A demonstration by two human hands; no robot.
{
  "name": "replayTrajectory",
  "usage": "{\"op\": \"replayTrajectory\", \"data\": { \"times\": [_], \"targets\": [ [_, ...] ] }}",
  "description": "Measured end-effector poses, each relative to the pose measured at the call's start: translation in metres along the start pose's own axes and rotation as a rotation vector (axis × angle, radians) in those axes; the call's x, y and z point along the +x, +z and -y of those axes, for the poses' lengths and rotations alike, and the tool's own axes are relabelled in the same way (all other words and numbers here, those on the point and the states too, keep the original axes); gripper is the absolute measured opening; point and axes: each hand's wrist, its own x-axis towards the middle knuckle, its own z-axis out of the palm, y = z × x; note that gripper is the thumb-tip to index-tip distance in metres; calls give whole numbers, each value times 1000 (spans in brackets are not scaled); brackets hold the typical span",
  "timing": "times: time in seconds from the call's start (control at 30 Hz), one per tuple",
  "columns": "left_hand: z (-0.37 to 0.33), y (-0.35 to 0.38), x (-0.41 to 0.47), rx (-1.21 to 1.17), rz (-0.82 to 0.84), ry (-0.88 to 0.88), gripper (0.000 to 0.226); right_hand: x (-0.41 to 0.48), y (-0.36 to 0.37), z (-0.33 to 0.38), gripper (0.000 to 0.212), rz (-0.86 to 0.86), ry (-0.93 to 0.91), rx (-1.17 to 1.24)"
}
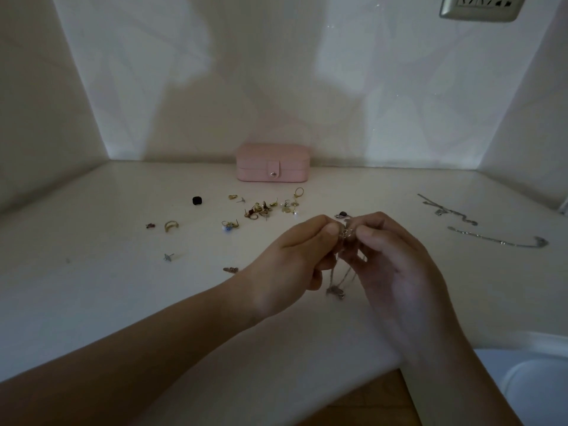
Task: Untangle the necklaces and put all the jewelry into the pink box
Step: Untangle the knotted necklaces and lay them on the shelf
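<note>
Grip: L hand [295,259], R hand [396,265] pinch necklace knot [345,233], blurry.

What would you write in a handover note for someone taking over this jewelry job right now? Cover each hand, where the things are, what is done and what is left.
Hands: left hand and right hand both pinch the tangled chains above the table; loose ends hang below.
Box: the pink box stands shut by the back wall.
Done, it seems: far necklace and near necklace lie stretched out, apart, on the right.
Left: free the knot, open the box, put in the necklaces and the scattered earrings and rings.
</note>
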Motion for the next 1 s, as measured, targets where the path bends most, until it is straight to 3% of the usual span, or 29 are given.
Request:
{"op": "replayTrajectory", "data": {
  "times": [0.3, 0.43, 0.63, 0.77, 0.9, 1.0],
  "targets": [
    [7, -4, 3, 173, -42, 85, 28, 1, -2, 0, 4, 39, 51, -12],
    [10, -5, 3, 259, -41, 75, 29, 3, -4, 1, 23, 91, 146, 108],
    [2, -23, 6, -73, -120, -97, 29, 5, -7, 7, 37, -58, 236, 324],
    [-1, -27, 6, -365, -11, -172, 16, 5, -9, 8, 34, -106, 192, 405],
    [-6, -26, 4, -543, 76, -224, 14, 2, -8, 10, 38, -40, 183, 370],
    [-11, -31, 4, -588, 50, -223, 16, 4, -15, 4, 38, 105, 201, 561]
  ]
}}
